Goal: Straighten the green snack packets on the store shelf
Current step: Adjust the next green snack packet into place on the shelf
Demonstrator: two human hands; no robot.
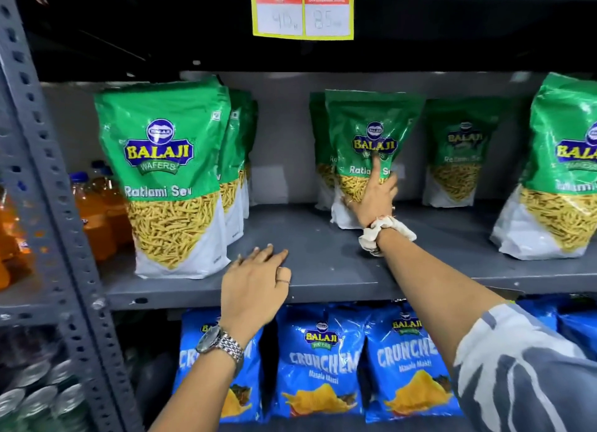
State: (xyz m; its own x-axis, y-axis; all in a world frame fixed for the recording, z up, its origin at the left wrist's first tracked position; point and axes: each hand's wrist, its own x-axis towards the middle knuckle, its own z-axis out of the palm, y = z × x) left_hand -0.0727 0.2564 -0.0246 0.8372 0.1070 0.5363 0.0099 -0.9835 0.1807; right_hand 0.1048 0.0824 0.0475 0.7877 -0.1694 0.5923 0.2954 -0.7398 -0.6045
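Green Balaji Ratlami Sev packets stand on a grey metal shelf (pixel 323 257). A front left packet (pixel 164 173) stands upright near the shelf edge with more behind it. In the middle, a green packet (pixel 371 131) leans slightly, set back on the shelf. My right hand (pixel 374 196) grips its lower front, index finger pointing up across the label. Another packet (pixel 462 154) stands further back, and one more (pixel 562 166) at the right edge. My left hand (pixel 258 283) rests flat on the shelf's front edge, fingers spread, holding nothing.
Blue Crunchem packets (pixel 323 360) fill the shelf below. Orange drink bottles (pixel 97 205) stand left, beyond the perforated grey upright (pixel 48 173). A yellow price tag (pixel 303 11) hangs from the shelf above. Bare shelf lies between the left and middle packets.
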